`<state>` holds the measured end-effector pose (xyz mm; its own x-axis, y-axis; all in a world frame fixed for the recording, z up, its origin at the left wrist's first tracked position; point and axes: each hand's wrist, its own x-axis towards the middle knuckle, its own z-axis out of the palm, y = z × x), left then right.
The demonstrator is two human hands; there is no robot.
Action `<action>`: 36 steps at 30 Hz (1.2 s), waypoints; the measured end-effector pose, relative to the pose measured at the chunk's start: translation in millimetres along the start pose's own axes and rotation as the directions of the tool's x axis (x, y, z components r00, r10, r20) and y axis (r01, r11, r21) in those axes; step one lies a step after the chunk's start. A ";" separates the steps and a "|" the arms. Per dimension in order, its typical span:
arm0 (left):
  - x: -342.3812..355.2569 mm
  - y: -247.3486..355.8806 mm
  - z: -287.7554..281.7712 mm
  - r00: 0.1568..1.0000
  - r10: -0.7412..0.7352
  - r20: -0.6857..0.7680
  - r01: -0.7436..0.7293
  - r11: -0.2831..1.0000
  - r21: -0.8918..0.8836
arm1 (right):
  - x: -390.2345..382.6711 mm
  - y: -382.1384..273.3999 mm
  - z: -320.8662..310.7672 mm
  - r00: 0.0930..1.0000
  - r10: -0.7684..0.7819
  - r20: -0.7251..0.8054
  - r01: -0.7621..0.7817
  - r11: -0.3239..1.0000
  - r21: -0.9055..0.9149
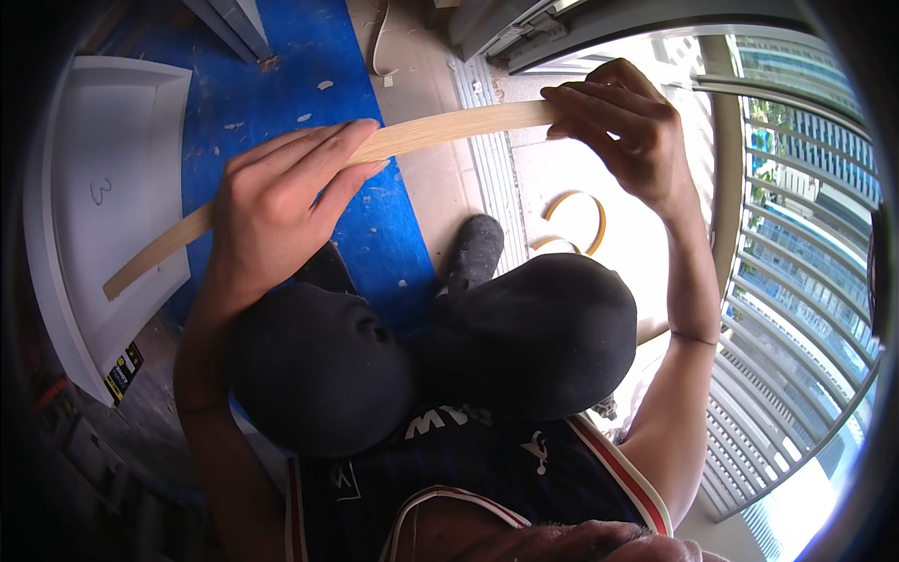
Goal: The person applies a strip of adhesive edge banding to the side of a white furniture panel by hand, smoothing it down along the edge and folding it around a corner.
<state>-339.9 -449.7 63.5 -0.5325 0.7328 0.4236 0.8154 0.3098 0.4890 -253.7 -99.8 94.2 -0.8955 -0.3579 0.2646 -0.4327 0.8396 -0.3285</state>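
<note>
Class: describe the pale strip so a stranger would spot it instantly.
Find the blue floor covering, then the left hand above it and the right hand farther right. Both hold one pale, wood-coloured strip. Unlike the looped strip on the bright floor, it is held up in a shallow curve.

Seemingly a flat being fitted out — blue floor sheeting (pixel 309 47) strewn with scraps (pixel 325 85) lies left of the door track (pixel 497 173); right of it, a slatted balcony railing (pixel 782 323) — and, farther off, buildings (pixel 813 245).
</note>
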 end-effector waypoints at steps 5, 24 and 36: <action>-0.2 1.1 -1.2 0.999 -0.042 0.014 0.042 0.999 -0.003 | -6.0 6.9 -0.8 1.000 0.022 -0.012 -0.021 0.996 0.084; -8.3 7.7 -25.2 0.999 0.024 -0.026 -0.019 0.989 0.149 | 0.4 2.7 -5.8 0.998 -0.015 0.063 0.013 1.000 0.026; -219.0 -56.0 -85.8 0.115 -0.720 -0.684 0.552 0.619 -0.558 | 51.9 -33.0 35.4 0.937 -0.233 0.259 0.223 0.972 0.068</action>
<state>-288.4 -679.6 8.7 -0.8037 -0.5534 0.2185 0.0840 0.2581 0.9625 -289.5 -160.6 86.7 -0.7657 -0.6369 0.0901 -0.6275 0.7088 -0.3221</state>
